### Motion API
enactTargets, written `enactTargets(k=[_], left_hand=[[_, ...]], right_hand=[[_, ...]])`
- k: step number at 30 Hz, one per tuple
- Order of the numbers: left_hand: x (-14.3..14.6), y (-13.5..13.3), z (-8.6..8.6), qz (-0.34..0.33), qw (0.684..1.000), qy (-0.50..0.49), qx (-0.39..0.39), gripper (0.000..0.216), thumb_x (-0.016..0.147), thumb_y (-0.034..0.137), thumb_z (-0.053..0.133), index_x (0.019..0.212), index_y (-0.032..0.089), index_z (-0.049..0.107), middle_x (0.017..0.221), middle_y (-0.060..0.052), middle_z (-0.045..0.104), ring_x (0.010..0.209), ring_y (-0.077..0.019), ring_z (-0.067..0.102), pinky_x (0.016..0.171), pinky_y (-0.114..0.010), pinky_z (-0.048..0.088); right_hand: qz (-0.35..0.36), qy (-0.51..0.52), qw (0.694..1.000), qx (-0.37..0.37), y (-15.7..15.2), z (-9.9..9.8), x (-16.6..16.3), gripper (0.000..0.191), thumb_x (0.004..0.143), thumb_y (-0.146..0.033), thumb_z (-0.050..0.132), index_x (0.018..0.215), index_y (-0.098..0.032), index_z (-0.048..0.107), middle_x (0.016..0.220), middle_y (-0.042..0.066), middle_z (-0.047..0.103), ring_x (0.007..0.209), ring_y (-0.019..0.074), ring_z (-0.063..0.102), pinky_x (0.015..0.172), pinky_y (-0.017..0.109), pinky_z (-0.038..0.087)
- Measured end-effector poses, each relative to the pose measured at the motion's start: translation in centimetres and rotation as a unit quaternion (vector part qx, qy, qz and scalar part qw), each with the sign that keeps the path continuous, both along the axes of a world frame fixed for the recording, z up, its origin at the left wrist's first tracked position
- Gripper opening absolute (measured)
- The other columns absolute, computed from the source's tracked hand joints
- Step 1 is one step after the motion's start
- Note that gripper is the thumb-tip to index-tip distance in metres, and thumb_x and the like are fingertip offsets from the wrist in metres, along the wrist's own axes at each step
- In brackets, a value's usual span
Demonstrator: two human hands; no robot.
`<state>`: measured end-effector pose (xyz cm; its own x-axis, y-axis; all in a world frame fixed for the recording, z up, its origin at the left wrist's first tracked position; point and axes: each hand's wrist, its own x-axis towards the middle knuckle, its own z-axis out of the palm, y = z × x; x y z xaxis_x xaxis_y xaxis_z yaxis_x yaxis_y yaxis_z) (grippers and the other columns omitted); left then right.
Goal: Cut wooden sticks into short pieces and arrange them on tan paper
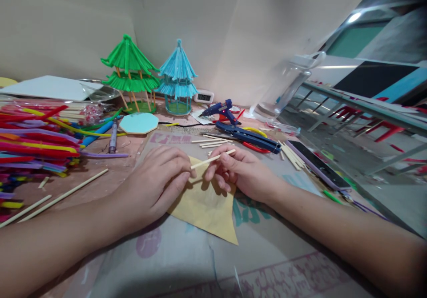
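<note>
A short pale wooden stick (211,159) runs between my two hands, tilted up toward the right. The fingers of my left hand (168,173) are closed at its left end. My right hand (242,169) pinches the other end between thumb and forefinger, with the remaining fingers curled below. Under both hands lies a tan piece of sandpaper-like sheet (210,218), partly covered by them. Several cut sticks (211,141) rest just beyond my hands, and more cut sticks (292,155) lie to the right.
Behind stand a green pipe-cleaner pavilion (130,75) and a blue one (179,78). A glue gun (220,110), blue-handled pliers (248,136) and a phone (318,164) are at right. Colourful pipe cleaners (36,142) crowd the left; a light-blue octagon (139,123) lies nearby.
</note>
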<state>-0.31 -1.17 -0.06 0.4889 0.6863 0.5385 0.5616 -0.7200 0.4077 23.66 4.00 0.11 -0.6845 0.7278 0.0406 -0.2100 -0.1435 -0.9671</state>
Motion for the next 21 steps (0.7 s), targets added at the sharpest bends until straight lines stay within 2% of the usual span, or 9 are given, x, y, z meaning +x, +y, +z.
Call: enactTargets(k=[2, 4, 10, 13, 15, 16, 18, 21], left_hand=[[-0.06, -0.02, -0.15, 0.022, 1.0, -0.009, -0.008, 0.014, 0.102, 0.023, 0.047, 0.106, 0.019, 0.06, 0.104, -0.004, 0.066, 0.099, -0.0213, 0.06, 0.087, -0.034, 0.044], [-0.11, -0.01, -0.17, 0.026, 0.999, -0.011, -0.025, 0.014, 0.102, 0.028, 0.051, 0.108, 0.02, 0.059, 0.104, -0.004, 0.066, 0.099, -0.0214, 0.06, 0.086, -0.034, 0.044], [-0.05, 0.28, 0.33, 0.004, 0.999, -0.012, -0.042, 0.036, 0.108, 0.032, 0.038, 0.086, 0.02, 0.063, 0.091, -0.003, 0.062, 0.091, -0.0203, 0.055, 0.083, -0.035, 0.041], [0.03, 0.37, 0.41, -0.003, 0.999, 0.012, -0.035, 0.036, 0.107, 0.029, 0.039, 0.083, 0.019, 0.064, 0.091, -0.003, 0.061, 0.09, -0.0198, 0.055, 0.082, -0.034, 0.04], [0.06, 0.34, 0.33, -0.006, 0.999, 0.024, -0.03, 0.035, 0.106, 0.028, 0.04, 0.082, 0.018, 0.064, 0.091, -0.003, 0.061, 0.09, -0.0194, 0.055, 0.083, -0.034, 0.04], [0.06, 0.31, 0.26, -0.007, 0.999, 0.026, -0.027, 0.036, 0.106, 0.028, 0.04, 0.082, 0.018, 0.064, 0.091, -0.003, 0.061, 0.09, -0.0192, 0.055, 0.083, -0.034, 0.04], [0.04, 0.24, 0.11, -0.008, 0.999, 0.024, -0.024, 0.037, 0.107, 0.027, 0.039, 0.081, 0.018, 0.064, 0.091, -0.003, 0.061, 0.09, -0.0189, 0.055, 0.083, -0.034, 0.039], [-0.01, 0.17, -0.13, -0.02, 0.999, 0.012, -0.022, 0.033, 0.106, 0.021, 0.037, 0.089, 0.02, 0.066, 0.095, -0.002, 0.062, 0.093, -0.0182, 0.056, 0.085, -0.033, 0.04]], right_hand=[[0.004, 0.003, 1.0, 0.003, 0.09, -0.12, 0.0, 0.034, 0.092, -0.051, 0.075, 0.094, -0.018, 0.067, 0.083, 0.004, 0.079, 0.054, 0.0083, 0.063, 0.047, 0.016, 0.05], [0.006, -0.004, 1.0, 0.009, 0.09, -0.21, 0.03, 0.034, 0.093, -0.05, 0.073, 0.092, -0.017, 0.068, 0.083, 0.005, 0.079, 0.055, 0.0081, 0.064, 0.048, 0.016, 0.051], [0.011, -0.024, 1.0, 0.014, -0.16, -0.22, 0.23, 0.032, 0.095, -0.048, 0.072, 0.09, -0.016, 0.07, 0.086, 0.006, 0.079, 0.056, 0.0079, 0.063, 0.051, 0.018, 0.051], [0.011, -0.026, 0.999, 0.016, -0.27, -0.24, 0.31, 0.036, 0.097, -0.05, 0.069, 0.112, -0.017, 0.073, 0.089, 0.008, 0.08, 0.059, 0.0093, 0.065, 0.051, 0.018, 0.05], [0.015, -0.025, 0.999, 0.019, -0.3, -0.28, 0.32, 0.044, 0.098, -0.05, 0.067, 0.13, -0.019, 0.068, 0.093, 0.009, 0.081, 0.06, 0.0101, 0.067, 0.051, 0.019, 0.049], [0.016, -0.022, 0.999, 0.019, -0.29, -0.29, 0.31, 0.046, 0.098, -0.05, 0.068, 0.133, -0.02, 0.067, 0.095, 0.009, 0.081, 0.061, 0.0102, 0.067, 0.051, 0.019, 0.05], [0.014, -0.012, 1.0, 0.015, -0.2, -0.28, 0.25, 0.042, 0.097, -0.049, 0.07, 0.127, -0.02, 0.07, 0.094, 0.008, 0.081, 0.06, 0.0102, 0.067, 0.052, 0.019, 0.051], [-0.004, 0.013, 1.0, -0.01, 0.09, -0.11, 0.13, 0.033, 0.093, -0.047, 0.074, 0.106, -0.017, 0.075, 0.089, 0.007, 0.081, 0.058, 0.01, 0.067, 0.049, 0.018, 0.052]])
